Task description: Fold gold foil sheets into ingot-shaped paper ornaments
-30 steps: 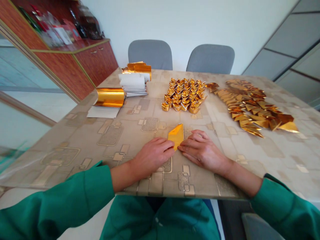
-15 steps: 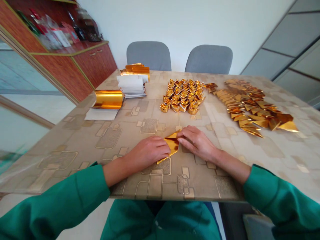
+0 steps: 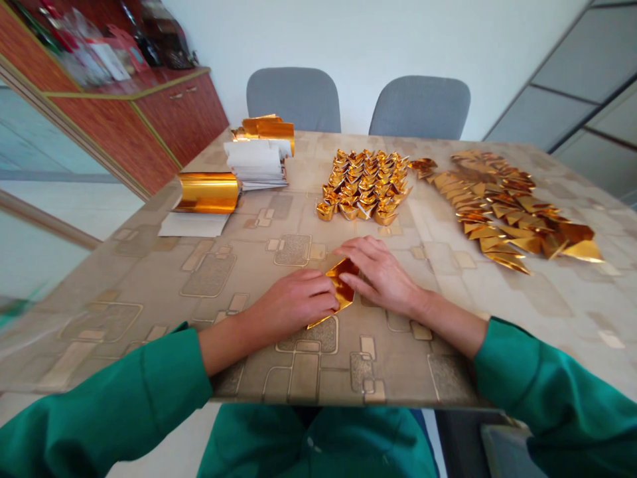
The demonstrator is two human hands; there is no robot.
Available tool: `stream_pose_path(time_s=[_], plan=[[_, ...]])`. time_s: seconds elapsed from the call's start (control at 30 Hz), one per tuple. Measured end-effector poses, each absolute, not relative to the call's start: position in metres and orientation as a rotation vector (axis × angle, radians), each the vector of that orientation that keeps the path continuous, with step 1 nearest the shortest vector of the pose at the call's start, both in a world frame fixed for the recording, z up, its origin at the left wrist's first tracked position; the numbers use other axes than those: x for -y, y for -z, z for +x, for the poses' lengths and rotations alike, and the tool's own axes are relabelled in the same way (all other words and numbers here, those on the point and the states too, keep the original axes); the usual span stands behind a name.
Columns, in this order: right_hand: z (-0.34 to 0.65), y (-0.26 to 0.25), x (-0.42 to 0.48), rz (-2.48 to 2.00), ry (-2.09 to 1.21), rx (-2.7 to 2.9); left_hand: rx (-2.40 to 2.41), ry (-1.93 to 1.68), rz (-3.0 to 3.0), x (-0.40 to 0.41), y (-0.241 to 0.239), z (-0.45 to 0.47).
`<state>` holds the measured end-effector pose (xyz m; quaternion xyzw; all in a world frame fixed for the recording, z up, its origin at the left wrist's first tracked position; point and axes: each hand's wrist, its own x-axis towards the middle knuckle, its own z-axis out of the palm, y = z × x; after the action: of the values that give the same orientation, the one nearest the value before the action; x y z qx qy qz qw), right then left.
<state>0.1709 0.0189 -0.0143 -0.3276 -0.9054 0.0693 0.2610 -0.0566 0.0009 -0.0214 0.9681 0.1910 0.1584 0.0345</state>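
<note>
A partly folded sheet of gold foil paper (image 3: 344, 299) lies on the patterned tablecloth in front of me, slanting between my hands. My left hand (image 3: 306, 297) grips its left side, with the fingers curled over it. Across its upper right end rests my right hand (image 3: 381, 275), thumb on the near side and fingers stretched over the far edge. Those fingers hide part of the foil. Beyond my hands stand rows of folded gold paper ingots (image 3: 365, 186). To the right spreads a heap of flat folded gold papers (image 3: 502, 206).
At the left lie gold foil sheets (image 3: 209, 192) with white backs, beside a taller stack of white-backed paper (image 3: 259, 162). Two grey chairs (image 3: 293, 99) stand behind the table (image 3: 239, 265). A reddish wooden cabinet (image 3: 174, 126) is at the far left.
My right hand has shifted left over the foil's upper end, its fingers now reaching across the far edge. My left hand stays on the foil. The view has tilted slightly.
</note>
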Motion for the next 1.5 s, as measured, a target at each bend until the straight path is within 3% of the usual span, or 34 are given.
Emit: stream_pose_path(time_s=[0.27, 0.7, 1.0, 1.2, 1.37, 1.5], plan=[[0.177, 0.023, -0.014, -0.838, -0.212, 2.589, -0.923, -0.503, 3.014, 0.003, 0.018, -0.061], [0.176, 0.011, -0.031, -1.155, -0.096, 2.562, -0.971, -0.497, 2.936, 0.004, 0.024, -0.063], [0.16, 0.004, -0.048, -1.211, -0.37, 2.654, -1.053, -0.539, 2.824, 0.008, 0.018, -0.057], [0.173, -0.009, -0.036, -0.855, -0.654, 2.487, -1.109, -0.731, 2.646, 0.011, 0.014, -0.052], [0.193, -0.018, -0.011, -0.747, -0.469, 2.427, -0.971, -0.878, 2.756, 0.006, 0.01, -0.045], [0.203, -0.009, 0.002, -0.733, -0.276, 2.513, -0.883, -0.795, 3.102, 0.001, 0.01, -0.036]])
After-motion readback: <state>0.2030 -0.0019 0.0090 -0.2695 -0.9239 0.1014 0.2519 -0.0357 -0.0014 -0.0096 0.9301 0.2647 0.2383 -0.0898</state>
